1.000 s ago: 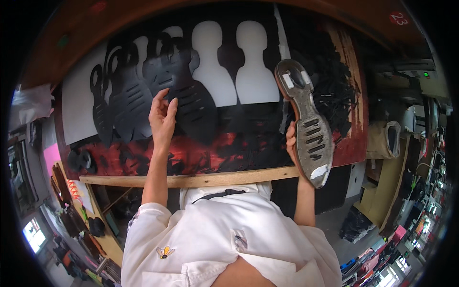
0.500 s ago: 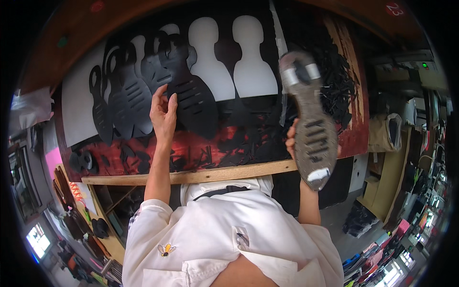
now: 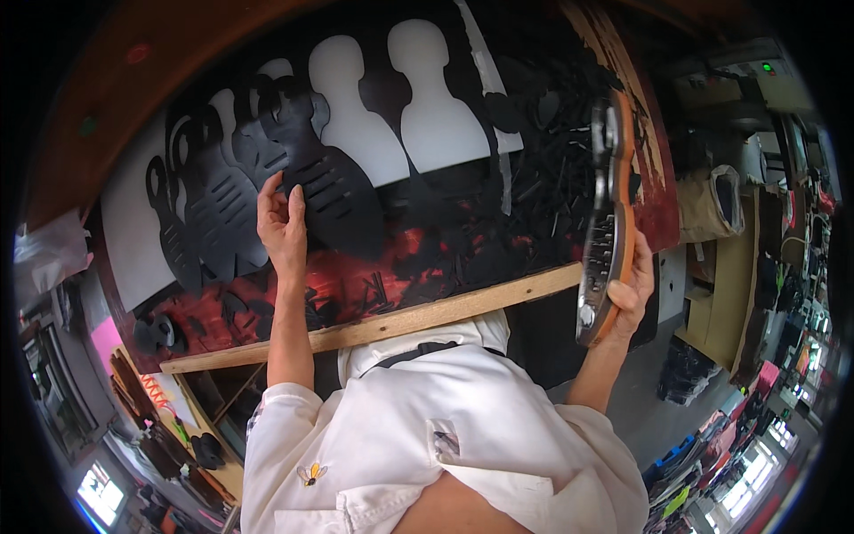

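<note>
My right hand (image 3: pixel 632 289) grips a sole-shaped cutting die (image 3: pixel 601 254) near its lower end. The die stands on edge above the bench's right side, its orange-brown backing toward my palm and its dark bladed face turned left. My left hand (image 3: pixel 283 236) is over the bench, fingers bent and thumb apart, nothing visible between them. Its fingertips are at a black slotted sole-shaped piece (image 3: pixel 338 196); whether they touch it I cannot tell. Several similar black pieces (image 3: pixel 222 209) overlap to its left. White sole-like shapes (image 3: pixel 436 98) show through the black sheet beyond.
Black offcuts (image 3: pixel 551 151) heap at the bench's right, and more scraps lie along its red front strip. A wooden rail (image 3: pixel 400 325) edges the bench near my waist. Rolled material (image 3: pixel 712 205) and a shelf unit stand to the right.
The die has turned from showing its bladed face to standing edge-on, and my right hand has moved right with it. My left hand stays at the black pieces. The view has tilted slightly.
</note>
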The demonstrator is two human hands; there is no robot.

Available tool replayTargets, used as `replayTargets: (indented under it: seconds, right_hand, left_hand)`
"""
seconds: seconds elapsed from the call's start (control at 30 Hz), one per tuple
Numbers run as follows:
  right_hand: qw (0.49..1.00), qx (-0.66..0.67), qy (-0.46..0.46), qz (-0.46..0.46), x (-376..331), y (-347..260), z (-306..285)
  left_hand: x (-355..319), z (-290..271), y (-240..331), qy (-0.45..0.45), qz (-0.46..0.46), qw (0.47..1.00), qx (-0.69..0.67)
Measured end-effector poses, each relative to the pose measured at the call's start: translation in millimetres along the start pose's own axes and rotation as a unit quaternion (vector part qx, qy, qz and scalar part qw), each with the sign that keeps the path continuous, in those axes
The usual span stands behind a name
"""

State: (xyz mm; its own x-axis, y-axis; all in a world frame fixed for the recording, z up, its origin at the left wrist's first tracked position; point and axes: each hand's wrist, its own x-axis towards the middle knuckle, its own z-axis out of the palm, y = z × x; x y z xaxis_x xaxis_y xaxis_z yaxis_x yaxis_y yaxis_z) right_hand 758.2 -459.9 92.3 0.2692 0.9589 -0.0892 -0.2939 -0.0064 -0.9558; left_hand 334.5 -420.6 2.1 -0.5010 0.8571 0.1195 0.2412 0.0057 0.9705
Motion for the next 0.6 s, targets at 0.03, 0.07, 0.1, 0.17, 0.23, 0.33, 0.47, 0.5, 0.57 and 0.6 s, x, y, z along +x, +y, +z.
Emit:
replayTargets:
  seconds: [0.03, 0.07, 0.1, 0.17, 0.23, 0.33, 0.47, 0.5, 0.57, 0.6]
  right_hand:
    - [0.996, -0.074, 0.009, -0.047, 1, 2, -1]
    - [0.983, -0.148, 0.046, -0.1, 4, 6, -2]
    - [0.979, -0.151, 0.074, -0.114, 6, 12, -2]
    - [0.952, -0.249, 0.139, -0.113, 12, 29, -2]
    - [0.895, -0.396, 0.17, -0.119, 21, 48, -6]
    - [0.753, -0.63, 0.128, -0.139, 28, 75, -22]
    - [0.659, -0.716, 0.121, -0.195, 53, 87, -58]
    - [0.66, -0.715, 0.149, -0.175, 69, 84, -68]
    - [0.677, -0.7, 0.172, -0.147, 111, 75, -80]
    - [0.682, -0.698, 0.175, -0.129, 128, 71, -84]
  left_hand:
    - [0, 0, 0, 0.002, -0.001, 1.0, 0.003]
    - [0, 1, 0, 0.004, 0.001, 1.0, 0.0]
    - [0, 1, 0, 0.004, 0.001, 1.0, -0.001]
    - [1, 2, 1, 0.006, 0.012, 1.0, 0.01]
    - [2, 2, 2, 0.001, 0.01, 1.0, 0.016]
    - [3, 2, 2, -0.006, 0.008, 1.0, 0.013]
    - [3, 3, 1, -0.009, 0.017, 1.0, 0.02]
    - [3, 3, 1, -0.001, 0.009, 1.0, 0.024]
    - [3, 3, 0, 0.004, 0.055, 0.998, 0.041]
    - [3, 3, -1, 0.0, 0.067, 0.997, 0.048]
